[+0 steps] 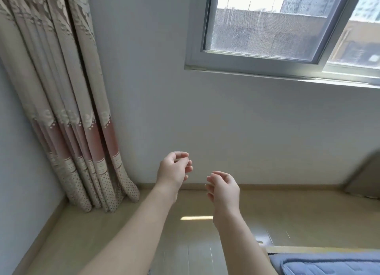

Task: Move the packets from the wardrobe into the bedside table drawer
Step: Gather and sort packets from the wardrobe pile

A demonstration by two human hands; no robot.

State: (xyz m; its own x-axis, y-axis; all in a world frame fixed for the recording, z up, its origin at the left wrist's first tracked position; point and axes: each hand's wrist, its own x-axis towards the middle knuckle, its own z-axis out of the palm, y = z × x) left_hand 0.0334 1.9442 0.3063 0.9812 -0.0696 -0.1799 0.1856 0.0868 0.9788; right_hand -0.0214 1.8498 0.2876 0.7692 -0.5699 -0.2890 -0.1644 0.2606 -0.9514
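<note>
The left hand is raised in front of the body with its fingers loosely curled and released, gripping nothing; the thumb and fingertips arch toward each other without closing on anything. The right hand hangs just beside it, slightly lower and apart from it, its fingers likewise relaxed in a soft curl and holding nothing. Both bare forearms reach up from the bottom edge of the view toward a pale wall. The packets do not show in this view, so where they lie cannot be told. On the left a patterned beige and pink curtain falls in folds down the corner, its dotted hem resting on the light wood floor. High on the right a grey-framed window stands partly slid open, with buildings beyond its screen. A narrow patch of sunlight lies on the floor between the forearms. At the bottom right corner is the edge of blue quilted bedding. A dark shape at the right edge is too blurred to identify.
</note>
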